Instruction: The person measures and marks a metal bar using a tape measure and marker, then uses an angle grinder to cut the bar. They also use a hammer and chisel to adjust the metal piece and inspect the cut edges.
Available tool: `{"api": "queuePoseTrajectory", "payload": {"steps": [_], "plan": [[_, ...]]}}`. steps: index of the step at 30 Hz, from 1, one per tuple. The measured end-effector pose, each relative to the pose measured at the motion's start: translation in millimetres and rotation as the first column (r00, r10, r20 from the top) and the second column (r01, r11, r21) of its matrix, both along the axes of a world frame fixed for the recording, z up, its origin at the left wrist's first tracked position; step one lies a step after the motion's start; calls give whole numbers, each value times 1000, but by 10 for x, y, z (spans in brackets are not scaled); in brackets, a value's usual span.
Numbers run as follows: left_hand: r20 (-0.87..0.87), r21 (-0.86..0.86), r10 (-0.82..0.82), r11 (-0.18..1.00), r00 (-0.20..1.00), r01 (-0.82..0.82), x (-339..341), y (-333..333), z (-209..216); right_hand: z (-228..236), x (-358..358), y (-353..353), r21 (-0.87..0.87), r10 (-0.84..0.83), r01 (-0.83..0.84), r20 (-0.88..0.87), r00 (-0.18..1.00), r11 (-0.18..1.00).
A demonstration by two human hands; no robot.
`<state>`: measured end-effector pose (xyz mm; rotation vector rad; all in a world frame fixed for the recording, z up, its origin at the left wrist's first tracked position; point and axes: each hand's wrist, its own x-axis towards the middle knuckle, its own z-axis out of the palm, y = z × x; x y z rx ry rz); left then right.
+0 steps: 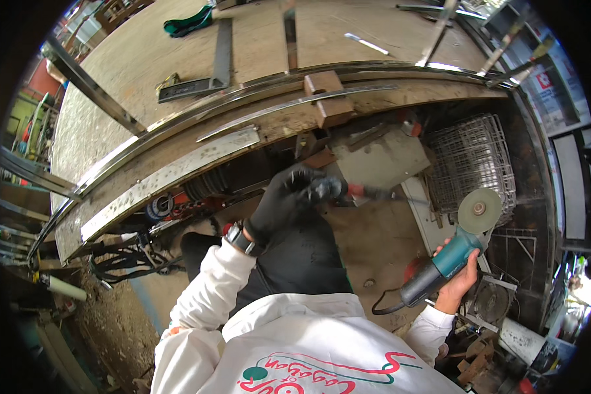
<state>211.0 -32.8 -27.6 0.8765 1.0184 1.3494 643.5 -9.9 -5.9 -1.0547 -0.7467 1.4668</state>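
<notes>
My left hand (pixel 285 200), in a black glove, is closed around a slim tool with a red-and-black handle (pixel 368 191). A thin shaft seems to run on from it to the right; the tool is blurred and its kind unclear. On the right, my bare right hand (pixel 463 282) grips a teal and black angle grinder (pixel 440 268) by its body. Its round greenish disc (pixel 479 210) faces up, away from me, and its black cord loops below the rear end. I cannot tell whether the disc is spinning.
A workbench (pixel 171 59) ahead carries a metal frame (pixel 171 126), a steel square (pixel 220 65), a flat metal strip (pixel 171 177) and a brown block (pixel 326 98) at its near edge. Below stand a wire-mesh rack (pixel 469 157) and a pale board (pixel 381 161). Black cables (pixel 134 259) lie at left.
</notes>
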Motion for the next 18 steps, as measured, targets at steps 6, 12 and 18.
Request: {"api": "queuePoseTrajectory", "payload": {"steps": [6,12,18], "plan": [[-92,340,60,940,994,-25,672,1432,-293,88,148,-145,77,-12,18,-70,997,997],[-144,382,211,913,967,-143,1811,2662,-831,75,286,-367,143,-74,76,-15,997,987],[-443,231,162,971,882,-62,1838,3100,-1228,-27,429,-502,72,-119,115,48,992,991]]}}
